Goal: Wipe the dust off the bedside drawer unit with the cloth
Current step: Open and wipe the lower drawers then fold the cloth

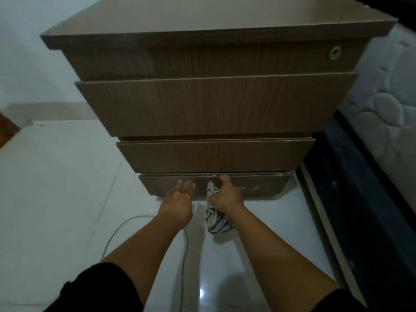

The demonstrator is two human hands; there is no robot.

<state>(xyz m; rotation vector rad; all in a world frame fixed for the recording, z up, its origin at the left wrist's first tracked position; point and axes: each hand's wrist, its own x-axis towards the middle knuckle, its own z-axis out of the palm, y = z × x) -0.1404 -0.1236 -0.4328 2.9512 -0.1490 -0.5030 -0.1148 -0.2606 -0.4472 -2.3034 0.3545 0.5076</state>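
The brown wooden bedside drawer unit (213, 104) stands in front of me, seen from above, with its drawer fronts stepped out one below the other. Both my hands reach down to the lowest drawer front (258, 185). My left hand (180, 194) has its fingers stretched out against that front, holding nothing. My right hand (227, 197) grips a striped grey-and-white cloth (215, 219), which hangs down below the fist towards the floor.
A round metal lock (335, 51) sits on the top drawer's right side. A white quilted mattress (387, 113) on a dark bed frame (360, 199) stands close on the right. A thin cable (183, 255) lies on the glossy white tiled floor (56, 188).
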